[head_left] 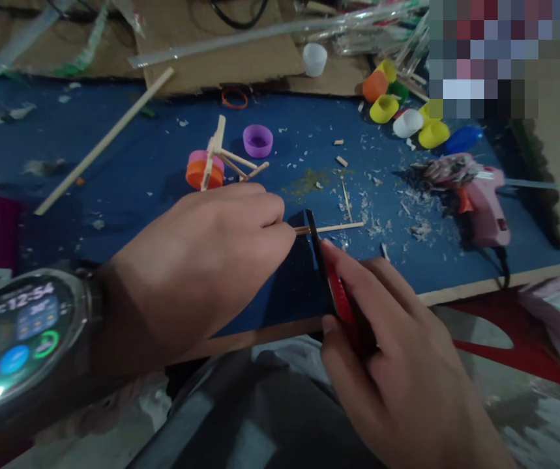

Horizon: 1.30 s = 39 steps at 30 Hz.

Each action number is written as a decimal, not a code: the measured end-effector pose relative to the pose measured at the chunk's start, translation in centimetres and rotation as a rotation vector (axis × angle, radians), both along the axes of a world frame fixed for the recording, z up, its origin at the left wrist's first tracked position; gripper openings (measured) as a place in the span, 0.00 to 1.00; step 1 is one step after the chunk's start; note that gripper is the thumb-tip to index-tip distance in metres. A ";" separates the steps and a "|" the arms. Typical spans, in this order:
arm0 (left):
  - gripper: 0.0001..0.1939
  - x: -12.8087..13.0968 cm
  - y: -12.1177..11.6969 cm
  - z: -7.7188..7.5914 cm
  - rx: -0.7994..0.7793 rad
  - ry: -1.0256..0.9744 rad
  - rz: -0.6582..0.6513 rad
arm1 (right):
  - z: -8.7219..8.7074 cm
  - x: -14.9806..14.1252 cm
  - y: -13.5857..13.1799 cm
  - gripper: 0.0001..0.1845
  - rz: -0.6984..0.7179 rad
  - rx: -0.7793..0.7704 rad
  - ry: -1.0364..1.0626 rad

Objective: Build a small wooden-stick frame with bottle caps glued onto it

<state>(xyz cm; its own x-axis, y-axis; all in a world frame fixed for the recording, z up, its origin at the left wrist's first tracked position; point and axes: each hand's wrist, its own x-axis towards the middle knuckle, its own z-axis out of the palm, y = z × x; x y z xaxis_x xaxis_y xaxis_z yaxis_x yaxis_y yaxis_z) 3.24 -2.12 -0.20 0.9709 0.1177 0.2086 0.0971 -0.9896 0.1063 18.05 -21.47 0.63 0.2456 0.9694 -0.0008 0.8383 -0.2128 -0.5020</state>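
My left hand (201, 247), with a smartwatch on its wrist, is closed around one end of a thin wooden stick (341, 227) near the table's front edge. In my right hand (397, 352) is a red utility knife (339, 293), gripped by its handle. Its dark blade lies across the stick, just right of my left fingers. Beyond my left hand stands a small structure of glued sticks (218, 146) with pink and orange bottle caps (204, 170) on it. A purple cap (258, 141) rests beside it.
A pink glue gun (489, 208) lies at the right, its cord hanging over the edge. Several coloured caps (384, 109) are grouped behind it. A longer stick (106, 140) lies at left, cardboard (221, 65) at the back. Shavings and stick bits litter the blue tabletop (162, 221).
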 end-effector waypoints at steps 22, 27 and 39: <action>0.13 1.9 -0.6 1.2 0.050 0.213 0.027 | -0.6 -0.3 0.1 0.34 -0.009 0.015 -0.112; 0.11 1.8 -0.6 1.2 0.047 0.241 0.044 | -0.4 -0.4 -0.4 0.34 -0.014 0.027 -0.129; 0.12 0.9 -0.3 0.1 0.025 0.088 0.025 | -0.6 -0.5 -0.6 0.35 -0.030 0.013 -0.106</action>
